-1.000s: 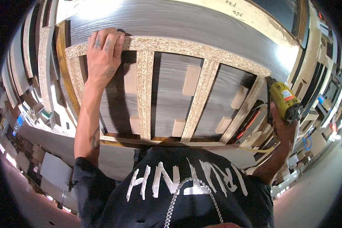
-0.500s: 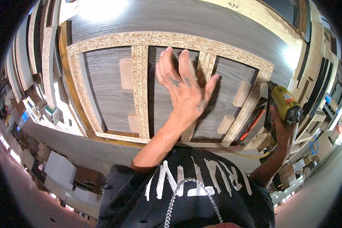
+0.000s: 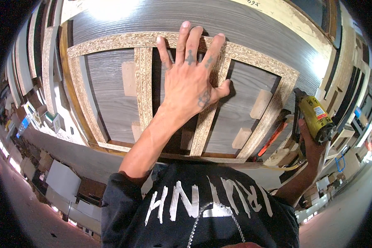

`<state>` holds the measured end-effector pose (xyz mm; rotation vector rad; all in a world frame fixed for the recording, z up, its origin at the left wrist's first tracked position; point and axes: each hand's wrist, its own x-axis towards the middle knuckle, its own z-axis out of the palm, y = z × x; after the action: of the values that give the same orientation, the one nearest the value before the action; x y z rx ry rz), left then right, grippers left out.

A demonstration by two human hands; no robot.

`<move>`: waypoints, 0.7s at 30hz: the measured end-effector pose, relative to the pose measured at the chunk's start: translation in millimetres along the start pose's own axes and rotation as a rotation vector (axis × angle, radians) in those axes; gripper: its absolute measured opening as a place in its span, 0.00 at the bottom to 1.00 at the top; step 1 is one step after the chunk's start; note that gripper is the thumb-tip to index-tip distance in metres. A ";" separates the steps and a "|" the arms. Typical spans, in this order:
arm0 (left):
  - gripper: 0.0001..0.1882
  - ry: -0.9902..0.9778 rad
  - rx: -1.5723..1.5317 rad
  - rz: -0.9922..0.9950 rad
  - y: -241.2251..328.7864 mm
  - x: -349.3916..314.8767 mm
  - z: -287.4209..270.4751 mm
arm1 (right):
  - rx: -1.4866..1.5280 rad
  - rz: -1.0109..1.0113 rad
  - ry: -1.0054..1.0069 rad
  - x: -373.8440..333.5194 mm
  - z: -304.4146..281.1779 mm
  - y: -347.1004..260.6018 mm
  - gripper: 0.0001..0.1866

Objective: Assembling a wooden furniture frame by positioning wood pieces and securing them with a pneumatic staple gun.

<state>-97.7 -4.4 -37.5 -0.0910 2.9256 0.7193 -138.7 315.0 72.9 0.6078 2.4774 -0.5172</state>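
Note:
My left hand (image 3: 190, 80) lies spread over the far rail of a particleboard frame (image 3: 260, 60), fingertips reaching past its edge and thumb stretched out to the right beside an upright. That frame rests on a grey wood-grain panel (image 3: 244, 99). Off the frame's right corner, my right hand (image 3: 312, 142) is wrapped round a yellow-and-black nail gun (image 3: 315, 113), whose nose points toward that corner. Small wooden blocks (image 3: 261, 104) sit against the frame's uprights. My left palm hides part of the middle bay.
A red-handled tool (image 3: 272, 139) lies beside the frame's right side, below the nail gun. A yellowish hose (image 3: 287, 168) runs near my right forearm. Stacked board strips (image 3: 49, 66) stand at the left, more boards (image 3: 347, 78) at the right. A blue-labelled bottle (image 3: 23, 126) is far left.
My left hand has moved outward and spread its fingers over the far rail. The nail gun in my right hand has shifted slightly right, still near the corner.

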 end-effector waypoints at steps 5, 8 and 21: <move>0.47 0.015 -0.003 -0.002 -1.4 0.0 -2.1 | -0.095 -0.095 -0.009 -4.1 -1.5 -20.2 0.33; 0.45 -0.005 -0.029 -0.005 -1.5 0.8 -0.2 | -0.104 -0.046 -0.009 -4.4 -5.6 -22.6 0.32; 0.46 0.100 -0.101 -0.012 -10.8 -1.8 6.3 | 0.004 -0.629 -0.441 13.5 37.5 -127.2 0.25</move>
<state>-94.3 -11.0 -47.8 -0.1591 2.9780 0.8856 -199.4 196.6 65.2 -0.2892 2.1964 -0.7882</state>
